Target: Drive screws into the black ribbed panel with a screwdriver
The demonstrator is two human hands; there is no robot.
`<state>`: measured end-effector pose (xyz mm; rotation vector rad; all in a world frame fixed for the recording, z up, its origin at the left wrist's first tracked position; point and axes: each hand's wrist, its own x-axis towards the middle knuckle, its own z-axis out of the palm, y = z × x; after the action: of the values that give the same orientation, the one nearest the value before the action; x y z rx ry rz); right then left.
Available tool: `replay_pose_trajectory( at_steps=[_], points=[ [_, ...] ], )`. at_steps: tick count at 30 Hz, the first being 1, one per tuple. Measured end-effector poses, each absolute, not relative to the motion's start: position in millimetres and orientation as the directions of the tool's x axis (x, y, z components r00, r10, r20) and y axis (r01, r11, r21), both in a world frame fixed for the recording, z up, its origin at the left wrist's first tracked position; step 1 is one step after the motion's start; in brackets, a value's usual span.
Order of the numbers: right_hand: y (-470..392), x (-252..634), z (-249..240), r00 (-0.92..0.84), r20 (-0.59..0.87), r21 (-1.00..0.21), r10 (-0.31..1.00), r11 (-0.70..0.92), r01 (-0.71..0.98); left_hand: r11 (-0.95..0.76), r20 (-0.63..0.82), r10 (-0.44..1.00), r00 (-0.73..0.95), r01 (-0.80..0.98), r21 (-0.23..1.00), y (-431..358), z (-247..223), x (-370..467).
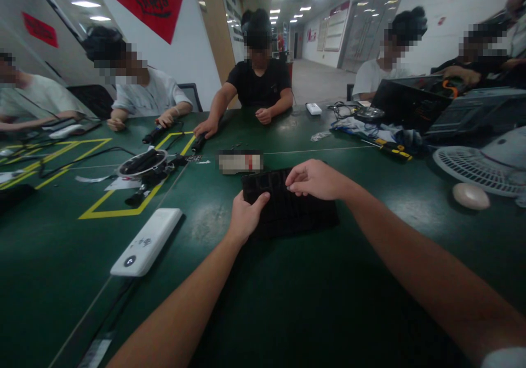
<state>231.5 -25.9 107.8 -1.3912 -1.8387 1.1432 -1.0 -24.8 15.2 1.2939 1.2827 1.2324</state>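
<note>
At the frame's centre, the left hand (245, 214) is gripping the black tray's (296, 214) near-left edge, pinning it flat on the green table (370, 280), while the right hand's (316, 180) fingers are pinching narrowly over its far compartments; any held piece is too small to tell.

Left hand (245, 217) gripping black tray (296, 211) edge, right hand (316, 180) pinching over its compartments, green table (287, 302).

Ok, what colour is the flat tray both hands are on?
Black tray, against the dark green table; the head view shows it best.
</note>
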Motion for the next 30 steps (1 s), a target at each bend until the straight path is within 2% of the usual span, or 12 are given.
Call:
replay_pose_trajectory(
  at_steps=[5,9,30],
  points=[
    [-31.2,226.0,109.9,-0.261,0.031,-0.758,0.965,0.193,0.623,-0.04,0.042,0.999,-0.027,0.07,0.997,-24.1,10.8,-0.8],
    [-33.7,223.2,110.1,-0.25,0.065,-0.699,0.966,0.223,0.679,-0.048,0.049,0.999,-0.014,0.044,0.998,-24.7,11.5,-0.2],
    [-31.8,222.4,102.9,-0.241,0.164,-0.622,0.957,0.29,0.727,-0.05,0.05,0.999,-0.002,0.053,0.997,-25.5,13.6,-1.2]
  ],
)
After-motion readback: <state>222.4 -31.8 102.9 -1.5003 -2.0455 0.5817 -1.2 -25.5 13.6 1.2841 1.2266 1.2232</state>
